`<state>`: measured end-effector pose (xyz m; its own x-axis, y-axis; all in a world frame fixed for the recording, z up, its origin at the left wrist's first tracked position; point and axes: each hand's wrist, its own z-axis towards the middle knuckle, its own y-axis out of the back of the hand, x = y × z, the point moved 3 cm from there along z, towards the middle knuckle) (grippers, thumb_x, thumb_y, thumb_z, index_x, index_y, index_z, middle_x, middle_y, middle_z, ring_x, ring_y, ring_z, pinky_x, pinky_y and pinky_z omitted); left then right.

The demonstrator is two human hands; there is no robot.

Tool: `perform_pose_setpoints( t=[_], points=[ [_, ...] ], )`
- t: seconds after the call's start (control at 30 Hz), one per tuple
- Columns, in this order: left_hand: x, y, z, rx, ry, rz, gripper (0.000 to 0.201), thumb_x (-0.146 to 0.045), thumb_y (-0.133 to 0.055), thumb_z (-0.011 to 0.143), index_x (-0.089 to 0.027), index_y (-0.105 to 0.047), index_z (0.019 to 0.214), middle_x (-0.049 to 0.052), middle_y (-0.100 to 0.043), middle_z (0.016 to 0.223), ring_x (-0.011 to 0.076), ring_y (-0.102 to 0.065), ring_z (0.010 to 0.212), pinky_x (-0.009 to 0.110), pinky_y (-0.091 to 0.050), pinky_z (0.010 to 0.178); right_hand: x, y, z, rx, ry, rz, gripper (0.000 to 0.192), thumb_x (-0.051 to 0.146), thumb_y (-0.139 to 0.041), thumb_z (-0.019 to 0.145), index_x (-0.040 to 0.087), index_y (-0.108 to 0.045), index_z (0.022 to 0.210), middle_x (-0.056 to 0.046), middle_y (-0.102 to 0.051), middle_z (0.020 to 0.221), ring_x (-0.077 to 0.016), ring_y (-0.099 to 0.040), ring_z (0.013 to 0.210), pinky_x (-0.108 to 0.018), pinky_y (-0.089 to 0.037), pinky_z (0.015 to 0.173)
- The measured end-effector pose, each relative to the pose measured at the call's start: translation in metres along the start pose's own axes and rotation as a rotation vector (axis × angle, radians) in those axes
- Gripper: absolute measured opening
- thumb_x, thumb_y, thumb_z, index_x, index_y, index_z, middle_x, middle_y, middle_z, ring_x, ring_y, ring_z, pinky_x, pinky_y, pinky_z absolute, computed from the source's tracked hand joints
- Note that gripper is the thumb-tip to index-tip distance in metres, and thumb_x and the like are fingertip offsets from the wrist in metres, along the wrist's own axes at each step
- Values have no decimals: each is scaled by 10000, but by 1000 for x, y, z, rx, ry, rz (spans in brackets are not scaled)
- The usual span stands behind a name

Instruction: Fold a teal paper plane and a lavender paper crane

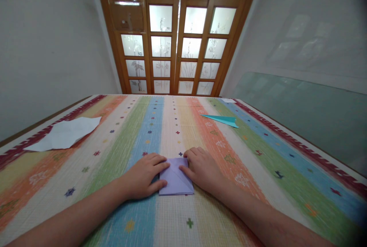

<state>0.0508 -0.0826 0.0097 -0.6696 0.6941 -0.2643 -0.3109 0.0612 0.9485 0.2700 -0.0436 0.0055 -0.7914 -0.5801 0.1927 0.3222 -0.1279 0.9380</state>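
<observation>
A folded lilac paper [176, 181] lies flat on the striped tablecloth [246, 155], close to me. My left hand [145, 176] rests palm down on the paper's left edge, fingers pressing its upper left fold. My right hand [202, 168] lies on the right edge, with the thumb pressing on the paper near its middle. Both hands hold the paper down against the cloth.
A turquoise paper plane [223, 120] lies farther back on the right. White paper sheets [66, 134] sit at the left edge. A wooden door with frosted glass panes [177, 48] stands beyond the table, and a glass panel [309, 113] leans by the right wall.
</observation>
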Motion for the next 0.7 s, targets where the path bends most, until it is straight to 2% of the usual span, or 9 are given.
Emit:
perform_pose_setpoints(
  t=[0.1,0.23,0.3,0.4,0.53,0.7],
  points=[
    [-5,2,0,-27,-36,-31,334,-345,-533,950,-208,-627,1239,113,-644,1170,259,-583,1066,452,-457,953,1,0,0,-21,4,58,158,314,-671,854,199,-620,948,-59,-647,917,-230,-563,908,-350,-417,785],
    [-9,0,0,-22,-61,-43,286,-319,-515,961,-201,-662,1176,97,-666,1079,234,-599,980,416,-482,892,5,0,-1,-54,61,126,34,191,-623,860,199,-620,893,-45,-653,875,-210,-563,867,-332,-408,757],
    [-10,-2,0,-4,-61,-32,296,-317,-529,955,-202,-653,1198,90,-667,1127,240,-595,1022,430,-471,934,9,1,-2,-50,100,155,60,140,-603,853,196,-625,863,-45,-654,854,-204,-567,851,-326,-406,750],
    [-8,-3,-1,14,-45,-6,380,-337,-557,938,-192,-601,1287,96,-634,1271,270,-547,1188,464,-412,1050,14,1,-3,-28,152,195,82,122,-588,860,192,-631,855,-45,-662,846,-193,-579,830,-315,-407,738],
    [-1,-8,-4,26,21,36,547,-398,-568,923,-193,-478,1422,127,-494,1461,305,-412,1369,509,-339,1125,17,-1,-4,0,221,212,76,183,-580,908,202,-648,881,-40,-682,865,-194,-599,838,-326,-410,757],
    [4,-14,-7,62,58,70,591,-433,-533,937,-255,-387,1482,110,-370,1553,299,-317,1436,516,-282,1158,19,-2,-5,49,293,213,93,237,-595,928,217,-684,945,-35,-708,896,-202,-621,877,-347,-414,795]
  ],
)
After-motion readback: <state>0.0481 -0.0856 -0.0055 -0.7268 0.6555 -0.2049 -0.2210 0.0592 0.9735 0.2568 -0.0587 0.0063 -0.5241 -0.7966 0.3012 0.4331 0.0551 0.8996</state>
